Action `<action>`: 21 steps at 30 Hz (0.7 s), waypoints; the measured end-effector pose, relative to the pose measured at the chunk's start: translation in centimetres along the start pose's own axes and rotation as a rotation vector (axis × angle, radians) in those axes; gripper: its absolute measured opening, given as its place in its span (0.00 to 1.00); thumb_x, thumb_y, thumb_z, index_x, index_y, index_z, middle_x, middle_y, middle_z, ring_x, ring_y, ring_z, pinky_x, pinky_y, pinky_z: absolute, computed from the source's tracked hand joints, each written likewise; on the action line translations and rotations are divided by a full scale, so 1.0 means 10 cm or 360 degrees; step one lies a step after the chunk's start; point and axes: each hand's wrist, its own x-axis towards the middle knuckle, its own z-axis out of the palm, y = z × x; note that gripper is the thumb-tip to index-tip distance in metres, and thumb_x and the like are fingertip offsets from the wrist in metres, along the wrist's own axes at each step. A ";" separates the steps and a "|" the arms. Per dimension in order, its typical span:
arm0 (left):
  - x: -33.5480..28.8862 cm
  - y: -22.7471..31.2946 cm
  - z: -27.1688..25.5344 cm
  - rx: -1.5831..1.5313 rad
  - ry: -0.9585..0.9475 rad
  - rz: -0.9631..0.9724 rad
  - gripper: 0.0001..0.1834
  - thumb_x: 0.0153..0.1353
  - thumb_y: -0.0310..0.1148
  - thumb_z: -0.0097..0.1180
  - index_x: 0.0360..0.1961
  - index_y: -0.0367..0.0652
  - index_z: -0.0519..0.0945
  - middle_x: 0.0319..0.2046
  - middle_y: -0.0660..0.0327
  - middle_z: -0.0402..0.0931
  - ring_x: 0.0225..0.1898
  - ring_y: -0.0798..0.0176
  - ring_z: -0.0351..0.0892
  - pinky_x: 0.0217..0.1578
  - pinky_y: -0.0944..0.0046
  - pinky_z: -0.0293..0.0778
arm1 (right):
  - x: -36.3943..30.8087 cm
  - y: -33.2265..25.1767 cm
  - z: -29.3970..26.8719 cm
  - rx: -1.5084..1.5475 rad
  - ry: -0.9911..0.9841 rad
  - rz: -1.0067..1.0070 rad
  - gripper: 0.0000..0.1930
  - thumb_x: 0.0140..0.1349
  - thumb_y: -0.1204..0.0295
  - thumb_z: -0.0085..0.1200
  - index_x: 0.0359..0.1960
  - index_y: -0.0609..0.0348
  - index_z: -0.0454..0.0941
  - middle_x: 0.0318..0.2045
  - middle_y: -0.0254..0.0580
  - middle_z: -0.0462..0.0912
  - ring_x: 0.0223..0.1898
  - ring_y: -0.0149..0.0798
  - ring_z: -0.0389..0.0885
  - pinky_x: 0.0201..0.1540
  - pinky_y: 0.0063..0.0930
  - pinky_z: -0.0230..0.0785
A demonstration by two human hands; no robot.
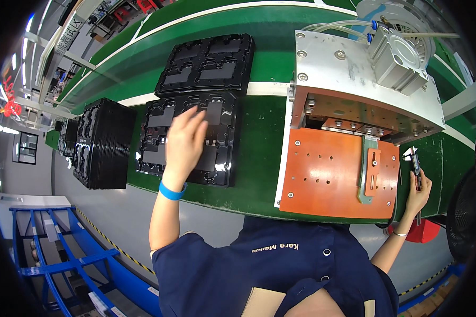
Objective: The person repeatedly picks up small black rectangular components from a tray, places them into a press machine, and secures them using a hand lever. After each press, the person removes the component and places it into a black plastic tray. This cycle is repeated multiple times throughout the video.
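Bright light glares off the black tray (pixel 227 148).

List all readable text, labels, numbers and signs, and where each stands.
Not copying wording; locations only.
Navy shirt: pale chest lettering, legible.
Pale overhead beam: dark characters, blurred.
White bench stripe: tiny marks, unreadable.
Black tray stack: tiny pale marks, unreadable.
Calipers: no text discernible.

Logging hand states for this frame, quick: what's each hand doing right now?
Left hand: loosely open over the nearer black tray, nothing visible in it.
Right hand: closed, holding the caliper.
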 end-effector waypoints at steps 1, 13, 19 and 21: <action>0.03 -0.06 -0.04 0.0037 0.0253 0.0103 0.07 0.60 0.31 0.60 0.32 0.38 0.83 0.34 0.57 0.80 0.36 0.54 0.76 0.40 0.56 0.71 | 0.00 0.01 0.00 -0.0086 -0.0009 -0.0042 0.18 0.59 0.62 0.65 0.50 0.52 0.83 0.35 0.35 0.76 0.34 0.32 0.73 0.36 0.28 0.67; -0.38 -0.23 -0.16 -0.0051 -0.0158 0.0127 0.24 0.40 0.42 0.74 0.13 0.38 0.71 0.20 0.60 0.63 0.27 0.54 0.63 0.30 0.57 0.59 | 0.02 -0.15 -0.08 -0.0059 0.0279 -0.0277 0.19 0.58 0.69 0.65 0.53 0.50 0.82 0.46 0.44 0.79 0.50 0.43 0.75 0.54 0.35 0.67; -0.08 0.64 -0.39 -0.0119 -0.0042 0.0203 0.24 0.39 0.42 0.75 0.12 0.40 0.70 0.16 0.62 0.59 0.24 0.56 0.61 0.29 0.58 0.56 | 0.00 -1.08 -0.51 0.0444 0.0248 -0.0321 0.07 0.57 0.78 0.62 0.38 0.62 0.85 0.38 0.42 0.81 0.43 0.40 0.79 0.49 0.30 0.69; -0.02 1.19 -0.24 -0.0314 -0.0040 0.0351 0.26 0.40 0.41 0.74 0.12 0.40 0.66 0.16 0.60 0.61 0.25 0.56 0.60 0.27 0.57 0.55 | -0.07 -1.53 -0.62 0.0697 0.0138 -0.0379 0.04 0.55 0.79 0.62 0.32 0.62 0.84 0.37 0.42 0.81 0.41 0.40 0.78 0.46 0.30 0.70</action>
